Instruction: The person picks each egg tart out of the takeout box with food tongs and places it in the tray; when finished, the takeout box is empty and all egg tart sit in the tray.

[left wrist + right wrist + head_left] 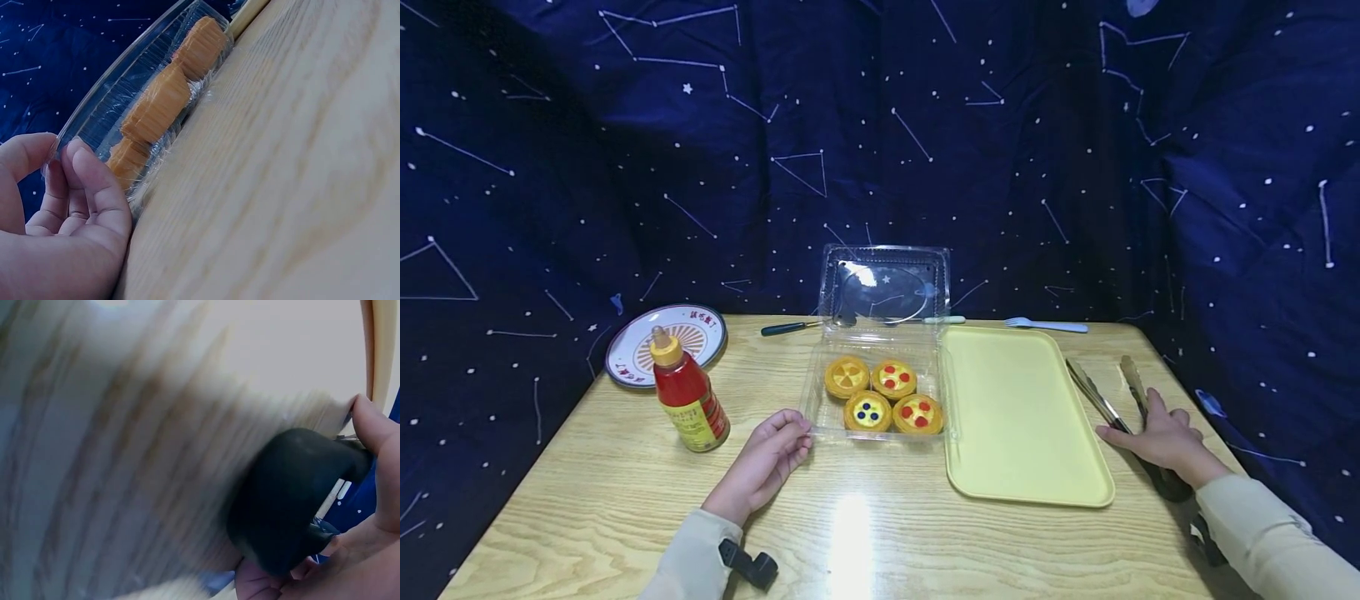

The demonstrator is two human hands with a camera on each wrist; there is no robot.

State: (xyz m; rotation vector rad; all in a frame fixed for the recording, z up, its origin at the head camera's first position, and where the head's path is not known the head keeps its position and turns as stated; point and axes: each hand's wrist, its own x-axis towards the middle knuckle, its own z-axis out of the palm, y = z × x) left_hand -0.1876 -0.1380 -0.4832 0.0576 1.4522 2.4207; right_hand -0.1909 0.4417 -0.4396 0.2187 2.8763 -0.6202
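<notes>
My left hand (767,458) pinches the front left corner of a clear plastic box (880,437), thumb and fingers at its rim. Its hinged lid (883,283) stands raised at the back. Several egg tarts sit inside: one with orange wedges (847,377), one with blue dots (868,412), two with red dots (918,414). At the right, my right hand (1161,437) reaches over a pair of tongs (1099,397), thumb at one arm and fingers at the other. The tongs' arms are spread, and their black handle end (281,500) shows beside the palm in the right wrist view.
A pale yellow tray (1026,417) lies between the box and the tongs. At the left stand a red sauce bottle (692,396) and a patterned plate (632,329). A dark-handled utensil (784,328) and a blue fork (1048,325) lie along the back edge.
</notes>
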